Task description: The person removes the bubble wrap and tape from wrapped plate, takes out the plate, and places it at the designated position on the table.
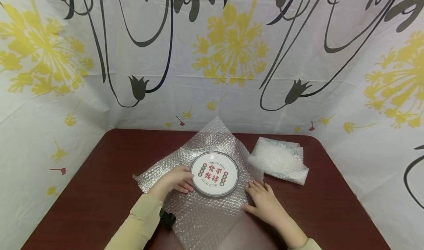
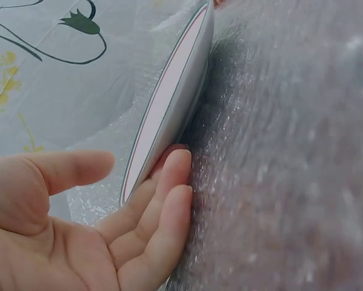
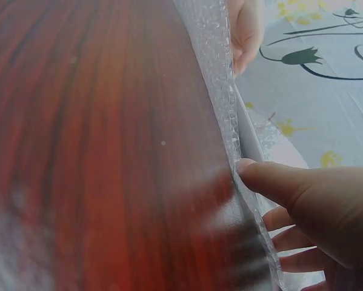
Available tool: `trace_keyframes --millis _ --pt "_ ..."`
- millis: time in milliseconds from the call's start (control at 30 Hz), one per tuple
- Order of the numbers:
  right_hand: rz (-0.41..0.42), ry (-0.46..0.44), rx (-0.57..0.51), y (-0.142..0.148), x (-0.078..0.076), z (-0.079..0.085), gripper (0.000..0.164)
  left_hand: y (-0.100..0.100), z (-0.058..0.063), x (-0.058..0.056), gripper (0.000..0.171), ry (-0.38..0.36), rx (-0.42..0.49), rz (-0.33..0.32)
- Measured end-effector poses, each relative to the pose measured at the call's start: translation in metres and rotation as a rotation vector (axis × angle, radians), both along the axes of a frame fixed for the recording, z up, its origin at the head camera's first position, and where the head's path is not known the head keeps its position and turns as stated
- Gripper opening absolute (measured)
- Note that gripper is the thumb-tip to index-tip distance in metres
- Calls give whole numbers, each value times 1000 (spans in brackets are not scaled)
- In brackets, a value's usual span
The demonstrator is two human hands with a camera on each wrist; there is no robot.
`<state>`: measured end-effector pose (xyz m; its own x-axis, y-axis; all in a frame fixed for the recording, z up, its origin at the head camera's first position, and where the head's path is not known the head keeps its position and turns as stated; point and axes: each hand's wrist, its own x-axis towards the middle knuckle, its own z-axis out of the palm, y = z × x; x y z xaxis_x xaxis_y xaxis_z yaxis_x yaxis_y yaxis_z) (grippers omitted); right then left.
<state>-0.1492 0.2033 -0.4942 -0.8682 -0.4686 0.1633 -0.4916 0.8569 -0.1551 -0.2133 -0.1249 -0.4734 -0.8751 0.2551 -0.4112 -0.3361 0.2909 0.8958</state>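
Note:
A round white plate (image 1: 214, 174) with a dark rim line and red and green lettering lies face up on a sheet of bubble wrap (image 1: 205, 220). My left hand (image 1: 176, 182) is at the plate's left rim. In the left wrist view, the fingers (image 2: 163, 212) of that hand reach beneath the tilted-looking rim, while its thumb stands apart from the plate. To the right of the plate, my right hand (image 1: 265, 204) rests with spread fingers on the wrap's right side. The right wrist view has its thumb (image 3: 272, 180) at the edge of the wrap.
A bubble-wrapped bundle (image 1: 279, 160) lies at the back right, close against the sheet's right corner. The dark red table (image 1: 82, 191) is bounded by a patterned cloth (image 1: 198, 59) behind and at both sides. A black strap (image 1: 168, 218) sits at the left wrist.

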Motion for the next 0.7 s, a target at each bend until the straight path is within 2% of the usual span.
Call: trace_keyframes --millis 133,533,700 --pt "0 0 -4 0 0 0 61 2 -1 -1 42 4 -21 14" --pt "-6 -12 -9 0 1 0 60 10 -2 3 52 56 -99 80" --pt "-5 -13 -19 0 1 -1 61 12 -4 3 51 82 -117 109"
